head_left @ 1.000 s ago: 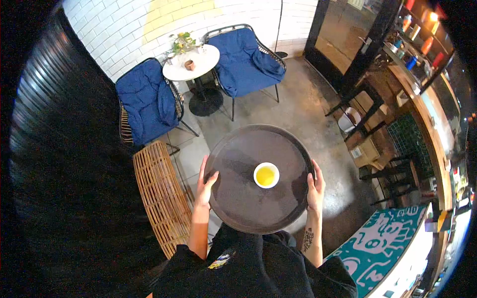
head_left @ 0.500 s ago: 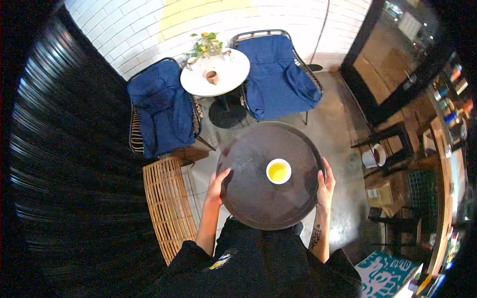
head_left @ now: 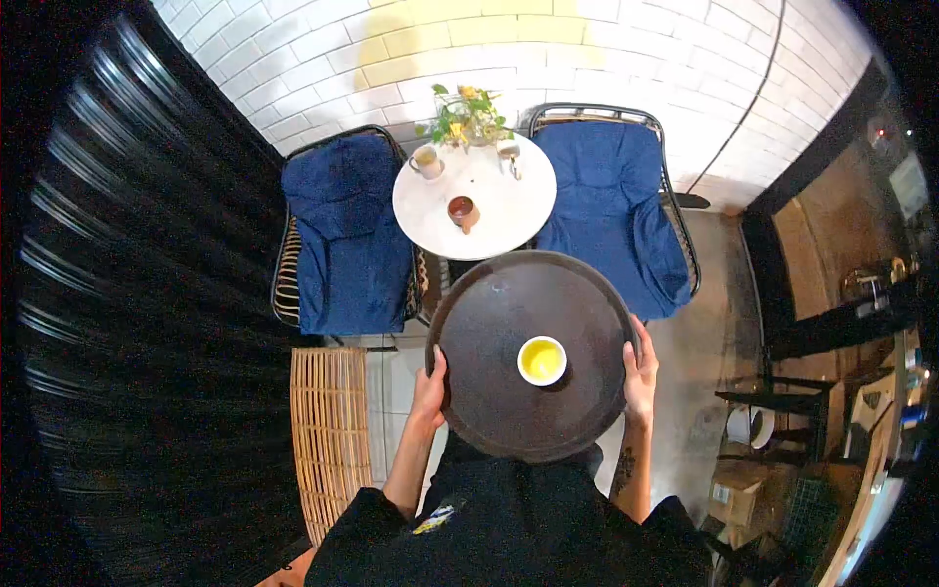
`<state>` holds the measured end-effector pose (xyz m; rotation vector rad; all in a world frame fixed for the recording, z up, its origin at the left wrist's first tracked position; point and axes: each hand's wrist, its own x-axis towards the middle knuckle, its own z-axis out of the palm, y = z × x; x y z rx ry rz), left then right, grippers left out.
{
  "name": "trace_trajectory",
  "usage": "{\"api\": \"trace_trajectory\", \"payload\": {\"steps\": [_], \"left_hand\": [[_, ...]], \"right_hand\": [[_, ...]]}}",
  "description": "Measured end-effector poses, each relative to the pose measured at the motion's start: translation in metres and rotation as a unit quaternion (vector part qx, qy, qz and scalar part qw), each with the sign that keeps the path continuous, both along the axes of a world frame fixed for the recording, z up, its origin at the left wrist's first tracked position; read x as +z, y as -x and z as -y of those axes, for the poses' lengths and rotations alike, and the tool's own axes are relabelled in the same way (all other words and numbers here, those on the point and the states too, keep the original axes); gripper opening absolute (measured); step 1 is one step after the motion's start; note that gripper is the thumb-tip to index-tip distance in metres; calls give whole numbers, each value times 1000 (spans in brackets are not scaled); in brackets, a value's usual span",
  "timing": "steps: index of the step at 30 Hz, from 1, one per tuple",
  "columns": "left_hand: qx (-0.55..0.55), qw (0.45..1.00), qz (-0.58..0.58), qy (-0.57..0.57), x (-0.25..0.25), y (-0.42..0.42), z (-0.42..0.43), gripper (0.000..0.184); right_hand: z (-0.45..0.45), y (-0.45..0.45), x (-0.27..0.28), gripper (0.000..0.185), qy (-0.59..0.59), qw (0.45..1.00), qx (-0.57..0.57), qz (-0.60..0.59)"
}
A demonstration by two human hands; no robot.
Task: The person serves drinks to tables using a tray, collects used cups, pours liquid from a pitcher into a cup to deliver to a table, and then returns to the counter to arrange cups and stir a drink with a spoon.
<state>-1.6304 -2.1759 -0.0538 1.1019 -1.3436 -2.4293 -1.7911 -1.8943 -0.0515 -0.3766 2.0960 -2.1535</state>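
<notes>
A round dark brown tray (head_left: pixel 489 303) is held level in front of my body. On it, right of the middle, stands a small white cup (head_left: pixel 541 361) with yellow inside. My left hand (head_left: pixel 430 389) grips the tray's left rim, thumb on top and the other fingers hidden beneath. At the right rim, my right hand (head_left: pixel 639 377) holds on with its thumb over the edge and fingers along the outside. Just beyond the tray is a round white table (head_left: pixel 430 220) bearing a brown cup (head_left: pixel 460 208), two mugs, one a beige mug (head_left: pixel 426 162), and yellow flowers (head_left: pixel 468 115).
A blue-cushioned chair (head_left: pixel 352 235) stands left of the table, another blue chair (head_left: pixel 606 196) right of it. A woven bamboo bench (head_left: pixel 329 430) lies at my left, beside a black corrugated wall (head_left: pixel 147 323). Dark shelving with a cardboard box (head_left: pixel 734 494) is at right.
The tray and I have come nearer the white table, and the view has turned to the right. Both hands keep their hold; the white cup stays on the tray.
</notes>
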Motion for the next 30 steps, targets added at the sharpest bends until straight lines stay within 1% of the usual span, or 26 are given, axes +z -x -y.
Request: {"api": "trace_trajectory", "payload": {"steps": [1,2,3,4,5,7,9,11,13,15,17,19,20,21,22,23,24,25,26,27,28,30], "left_hand": [[5,1000,7,-11,-2,4,3,68],[13,1000,18,-16,-3,7,5,68],[28,998,54,-15,-2,18,10,72],[43,995,85,-13,-3,31,16,76],[50,995,88,-16,-11,38,21,76],[78,995,51,-20,-26,48,32,79],[98,992,68,-35,-32,59,45,80],[113,989,84,-51,-36,76,61,81],[122,990,48,-51,-41,93,83,80],[116,990,52,-56,-40,109,108,79],[108,991,56,-60,-44,123,135,77],[142,988,31,-44,-49,143,168,73],[134,989,36,-49,-53,149,183,73],[123,989,67,-48,-47,153,200,73],[112,988,94,-43,-44,158,217,73],[107,991,72,-47,-46,164,233,76],[98,991,75,-48,-48,169,249,76],[100,988,106,-46,-50,172,264,77],[102,984,137,-44,-52,174,274,79],[131,980,143,-48,-50,180,282,79],[126,980,150,-48,-56,179,291,79],[154,974,155,-53,-74,169,309,78]], "right_hand": [[7,16,-2,46,3,1000,14,5],[16,30,-2,46,5,999,29,12],[28,44,13,45,16,998,47,27],[38,60,12,45,14,998,54,30],[47,73,11,44,11,997,64,47],[65,97,8,44,7,995,76,67],[84,115,6,41,9,989,109,102],[104,133,-9,41,9,989,104,107],[127,146,-14,41,11,989,91,113],[152,157,-16,39,36,982,87,164],[173,169,-30,39,30,981,76,177],[203,181,-32,40,31,982,60,177],[215,181,-33,39,64,977,54,195],[226,173,-34,39,97,970,44,218],[237,172,-37,39,97,969,34,224],[248,177,-43,39,83,974,36,207],[260,182,-42,39,66,978,37,192],[270,183,-42,39,65,978,27,198],[278,186,-41,39,34,978,24,203],[287,190,-38,39,3,978,22,207],[294,195,-37,39,2,977,17,213],[304,208,-39,40,4,968,32,248]]}}
